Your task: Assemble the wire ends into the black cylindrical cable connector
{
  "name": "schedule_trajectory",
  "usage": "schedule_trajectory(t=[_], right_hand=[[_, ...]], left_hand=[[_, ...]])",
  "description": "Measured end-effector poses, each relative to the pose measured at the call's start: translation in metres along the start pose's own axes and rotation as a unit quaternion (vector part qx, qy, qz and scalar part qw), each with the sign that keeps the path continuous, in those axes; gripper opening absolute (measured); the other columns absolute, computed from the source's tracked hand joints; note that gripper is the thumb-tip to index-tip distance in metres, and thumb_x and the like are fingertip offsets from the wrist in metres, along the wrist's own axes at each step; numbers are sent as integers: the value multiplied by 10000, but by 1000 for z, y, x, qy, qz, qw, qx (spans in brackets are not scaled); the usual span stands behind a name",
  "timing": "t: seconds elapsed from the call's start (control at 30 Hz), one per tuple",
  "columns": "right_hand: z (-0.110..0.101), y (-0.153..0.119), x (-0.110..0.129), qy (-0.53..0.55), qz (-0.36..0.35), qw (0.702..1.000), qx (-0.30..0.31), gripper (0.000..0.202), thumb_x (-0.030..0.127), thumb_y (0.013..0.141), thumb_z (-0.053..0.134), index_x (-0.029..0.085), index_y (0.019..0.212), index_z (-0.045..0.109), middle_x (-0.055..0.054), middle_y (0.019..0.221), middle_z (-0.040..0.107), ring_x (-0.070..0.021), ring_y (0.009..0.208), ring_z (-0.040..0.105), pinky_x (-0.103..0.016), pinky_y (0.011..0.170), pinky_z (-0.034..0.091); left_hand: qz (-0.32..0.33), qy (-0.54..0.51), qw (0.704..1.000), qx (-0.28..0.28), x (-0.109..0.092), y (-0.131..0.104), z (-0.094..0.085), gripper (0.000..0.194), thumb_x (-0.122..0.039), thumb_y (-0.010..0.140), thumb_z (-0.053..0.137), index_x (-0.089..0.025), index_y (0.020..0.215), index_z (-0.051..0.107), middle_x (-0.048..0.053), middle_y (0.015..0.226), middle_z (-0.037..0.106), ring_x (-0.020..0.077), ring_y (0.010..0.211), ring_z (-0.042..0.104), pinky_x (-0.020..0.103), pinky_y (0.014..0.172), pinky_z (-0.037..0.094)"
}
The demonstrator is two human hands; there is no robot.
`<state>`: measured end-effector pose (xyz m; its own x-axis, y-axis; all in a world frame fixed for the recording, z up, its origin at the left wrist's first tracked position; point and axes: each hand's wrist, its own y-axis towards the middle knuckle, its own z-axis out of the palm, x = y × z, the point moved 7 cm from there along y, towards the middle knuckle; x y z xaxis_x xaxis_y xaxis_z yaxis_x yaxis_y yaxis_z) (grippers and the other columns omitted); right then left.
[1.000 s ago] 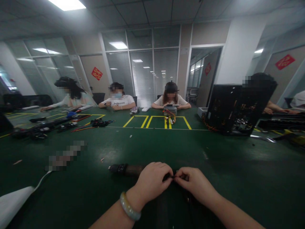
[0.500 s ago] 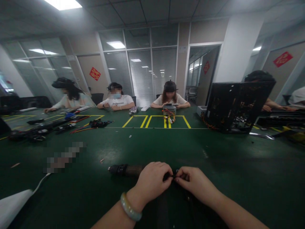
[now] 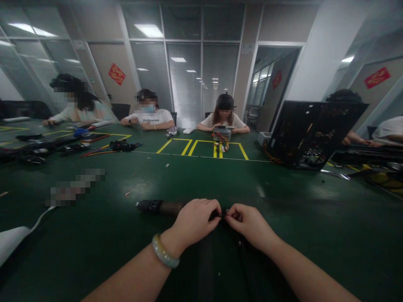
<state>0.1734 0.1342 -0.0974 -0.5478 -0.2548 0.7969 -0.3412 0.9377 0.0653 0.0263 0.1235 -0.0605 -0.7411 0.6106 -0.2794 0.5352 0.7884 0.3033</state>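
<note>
A dark cylindrical tool (image 3: 160, 207) with a metal tip lies on the green table, its right end hidden behind my left hand (image 3: 199, 220). That hand, with a pale bangle (image 3: 164, 252) on its wrist, has its fingers curled and pinched on a small dark piece. Close against it on the right, my right hand (image 3: 252, 223) pinches the same dark area with thumb and index finger. The piece (image 3: 223, 214) between the fingertips is too small to name. A thin dark cable-like strip (image 3: 241, 251) runs down the table below my right hand.
A black computer case (image 3: 310, 134) stands at the back right. Cables and dark parts (image 3: 121, 145) lie at the back left. A power supply with coloured wires (image 3: 222, 134) sits before a person (image 3: 224, 113). Other people sit along the far side.
The view has tilted down and shifted, so the room and the hands appear higher in the picture. Both hands keep their pinch close together, with little visible change between them.
</note>
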Motion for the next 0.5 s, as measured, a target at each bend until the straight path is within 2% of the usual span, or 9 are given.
schedule_trajectory(t=[0.2, 0.5], right_hand=[[-1, 0, 2, 8, 9, 1000, 7, 95, 281, 866, 609, 211, 845, 668, 24, 747, 682, -137, 660, 612, -209, 551, 402], [0, 0, 5, 2, -1, 1000, 21, 106, 269, 870, 601, 202, 866, 683, 13, 764, 690, -144, 679, 616, -216, 572, 410]], left_hand=[[9, 5, 1000, -3, -3, 0, -3, 147, -199, 826, 623, -239, 959, 576, -20, 898, 638, 187, 844, 590, 327, 767, 429], [5, 8, 1000, -5, -1, -1, 1, 127, -251, 843, 621, -232, 962, 583, -17, 898, 633, 190, 865, 594, 331, 791, 436]])
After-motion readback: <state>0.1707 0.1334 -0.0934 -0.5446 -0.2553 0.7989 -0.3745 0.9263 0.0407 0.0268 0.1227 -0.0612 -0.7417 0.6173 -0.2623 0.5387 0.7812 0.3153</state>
